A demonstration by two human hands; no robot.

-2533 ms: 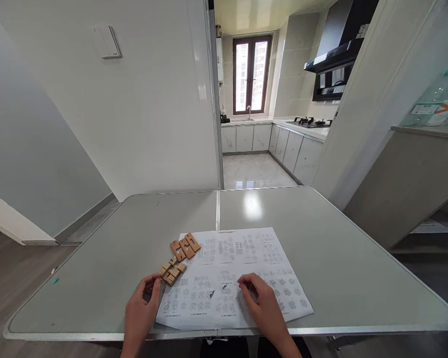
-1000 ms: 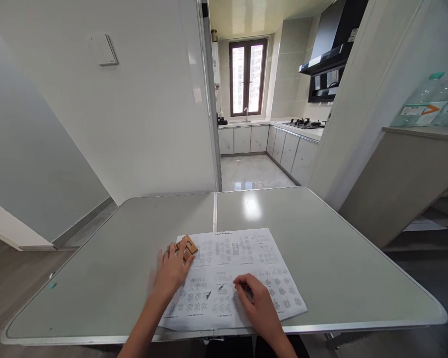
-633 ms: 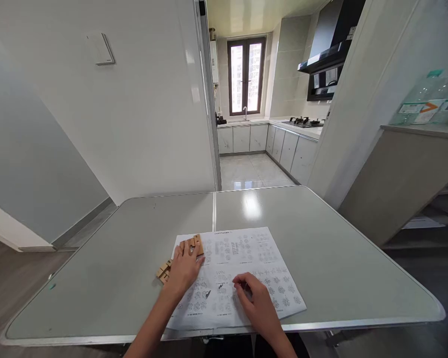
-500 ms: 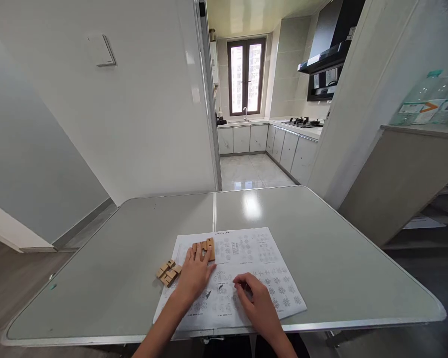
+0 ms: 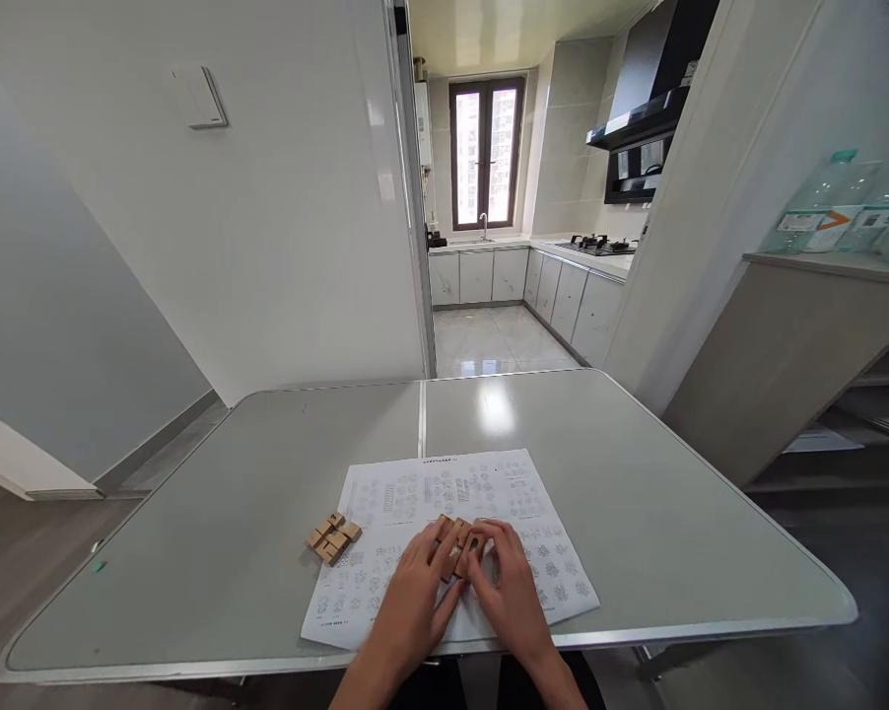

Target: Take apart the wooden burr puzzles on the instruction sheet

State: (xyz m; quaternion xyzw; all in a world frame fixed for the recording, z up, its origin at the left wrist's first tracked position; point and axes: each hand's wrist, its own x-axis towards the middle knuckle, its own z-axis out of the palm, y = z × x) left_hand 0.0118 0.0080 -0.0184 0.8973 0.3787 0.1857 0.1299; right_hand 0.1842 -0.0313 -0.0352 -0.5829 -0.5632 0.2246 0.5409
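Observation:
Over the lower middle of a printed paper sheet (image 5: 375, 493), my two hands meet around some notched wooden puzzle pieces (image 5: 460, 532). My left hand (image 5: 421, 582) has its fingers curled over the pieces from the left side. From the right, my right hand (image 5: 510, 582) pinches the same group with thumb and fingers. How the pieces fit together is partly hidden by my fingers. A second cluster of small wooden pieces (image 5: 333, 537), one marked with a dark numeral, lies at the sheet's left edge, apart from both hands.
The sheet lies on a grey-green table (image 5: 637, 523) with a metal rim and a centre seam. A small green bit (image 5: 99, 566) is near the left edge. Plastic bottles (image 5: 821, 202) stand on a shelf unit (image 5: 806, 345) at right. Beyond is a kitchen.
My left hand has drawn the wooden pieces from the sheet's upper left toward me and rightward. My right hand has moved up slightly and closed on them. The other cluster stays put.

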